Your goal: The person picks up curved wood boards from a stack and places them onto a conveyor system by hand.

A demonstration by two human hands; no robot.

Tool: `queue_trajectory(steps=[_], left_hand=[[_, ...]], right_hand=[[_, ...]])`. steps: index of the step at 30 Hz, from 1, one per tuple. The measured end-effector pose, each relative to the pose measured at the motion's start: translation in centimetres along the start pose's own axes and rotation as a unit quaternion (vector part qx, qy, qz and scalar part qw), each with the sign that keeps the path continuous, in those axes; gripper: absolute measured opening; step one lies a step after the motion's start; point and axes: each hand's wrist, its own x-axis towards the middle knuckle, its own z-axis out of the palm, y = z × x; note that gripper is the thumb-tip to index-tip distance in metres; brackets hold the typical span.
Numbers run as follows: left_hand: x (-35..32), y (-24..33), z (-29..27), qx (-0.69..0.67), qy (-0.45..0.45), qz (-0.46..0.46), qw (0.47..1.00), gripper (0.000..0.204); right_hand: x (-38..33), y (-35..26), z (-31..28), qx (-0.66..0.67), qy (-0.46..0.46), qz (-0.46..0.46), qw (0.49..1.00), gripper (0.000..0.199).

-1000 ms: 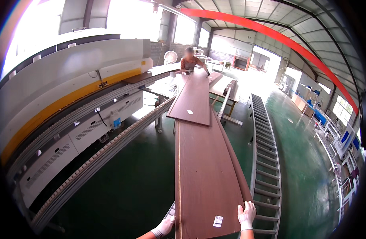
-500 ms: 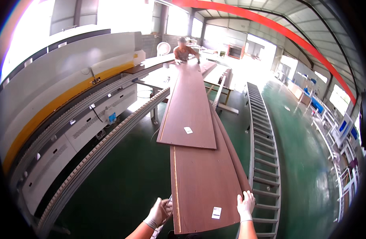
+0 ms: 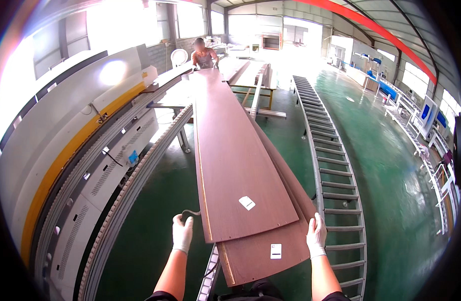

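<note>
Strong daylight comes through the windows (image 3: 122, 30) at upper left and the far opening (image 3: 308, 37), both burnt out to white. A round glare spot sits on the pale machine (image 3: 105, 85). The green floor (image 3: 391, 165) shines at right but is dark left of the brown board (image 3: 240, 150), whose far end looks washed out. Fisheye distortion bends the red beam (image 3: 391, 35); black vignetting rings the view, with coloured flare at left.
</note>
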Motion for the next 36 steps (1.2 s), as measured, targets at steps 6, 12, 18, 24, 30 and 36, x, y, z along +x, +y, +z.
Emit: queue_trajectory(steps=[6, 12, 18, 24, 30, 36], left_hand=[[-3.3, -0.1, -4.5, 0.120, -0.074, 0.158, 0.977, 0.035], [-8.7, 0.9, -5.2, 0.126, -0.237, 0.146, 0.952, 0.041], [-8.8, 3.1, -6.4, 0.036, -0.297, 0.064, 0.952, 0.042], [-12.4, 0.7, -10.1, -0.178, -0.430, -0.152, 0.872, 0.038], [-15.3, -1.9, -11.7, -0.360, -0.435, -0.257, 0.785, 0.046], [-15.7, -4.0, -9.4, -0.434, -0.485, -0.227, 0.725, 0.048]], right_hand=[[-0.1, 5.6, 0.2, 0.421, -0.021, 0.163, 0.892, 0.051], [2.3, 2.0, -2.0, 0.287, -0.141, 0.144, 0.936, 0.043], [3.0, -8.9, 0.2, -0.007, -0.193, -0.134, 0.972, 0.052], [0.9, -9.9, 1.7, -0.162, -0.202, -0.179, 0.949, 0.067], [0.6, -10.3, 0.3, -0.154, -0.217, -0.148, 0.952, 0.066], [0.2, -9.7, 0.6, -0.159, -0.219, -0.142, 0.952, 0.065]])
